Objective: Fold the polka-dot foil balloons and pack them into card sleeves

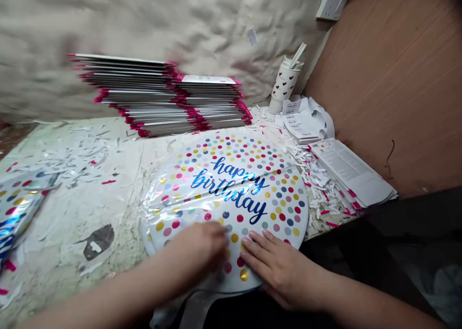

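Observation:
A flat round foil balloon (pixel 231 213) lies in front of me, white with coloured dots and blue "happy birthday" lettering. Its shiny surface is creased, and the near edge reaches over the table's front. My right hand (pixel 274 264) rests on its lower right part, palm down with the fingers stretched out. Over the lower left part is my left hand (pixel 204 245), blurred by motion, its fingers curled in; whatever they may hold is hidden. Another dotted foil balloon (pixel 21 204) with blue lettering is partly visible at the left edge.
Stacks of pink-edged flat packets (pixel 173 100) stand at the back. A heart-patterned tumbler (pixel 286 84), a roll of labels (pixel 306 120) and printed sheets (pixel 352 172) are on the right. Paper scraps (pixel 77 148) litter the table (pixel 124 194); a brown panel (pixel 397 93) borders the right side.

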`<act>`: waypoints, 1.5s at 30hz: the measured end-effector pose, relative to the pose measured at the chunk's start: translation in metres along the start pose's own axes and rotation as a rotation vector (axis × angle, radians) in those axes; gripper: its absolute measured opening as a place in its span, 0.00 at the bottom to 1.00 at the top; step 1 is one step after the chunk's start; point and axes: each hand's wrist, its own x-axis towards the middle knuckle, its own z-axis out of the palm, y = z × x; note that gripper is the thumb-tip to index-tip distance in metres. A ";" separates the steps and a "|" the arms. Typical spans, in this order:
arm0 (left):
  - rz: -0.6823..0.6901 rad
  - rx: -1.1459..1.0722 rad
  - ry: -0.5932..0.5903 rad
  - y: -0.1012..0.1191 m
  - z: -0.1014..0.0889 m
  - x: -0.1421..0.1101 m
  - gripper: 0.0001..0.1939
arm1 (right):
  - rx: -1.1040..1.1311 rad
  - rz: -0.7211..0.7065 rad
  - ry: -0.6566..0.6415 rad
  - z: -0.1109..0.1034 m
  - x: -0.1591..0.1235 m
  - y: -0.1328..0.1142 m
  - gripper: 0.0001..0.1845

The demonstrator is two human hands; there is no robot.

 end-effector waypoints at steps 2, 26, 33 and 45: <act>0.248 0.121 -0.157 -0.008 0.040 -0.050 0.16 | -0.085 -0.050 0.133 0.007 -0.004 -0.001 0.23; -0.250 -0.033 -0.200 0.006 0.007 -0.025 0.01 | 0.445 0.381 0.112 -0.019 0.066 0.003 0.08; -0.224 0.179 -0.223 -0.002 -0.017 -0.043 0.04 | 1.416 0.623 0.185 -0.006 0.064 0.014 0.12; 0.530 0.659 0.004 0.000 0.004 -0.100 0.10 | 1.230 0.638 0.701 -0.014 0.055 0.023 0.13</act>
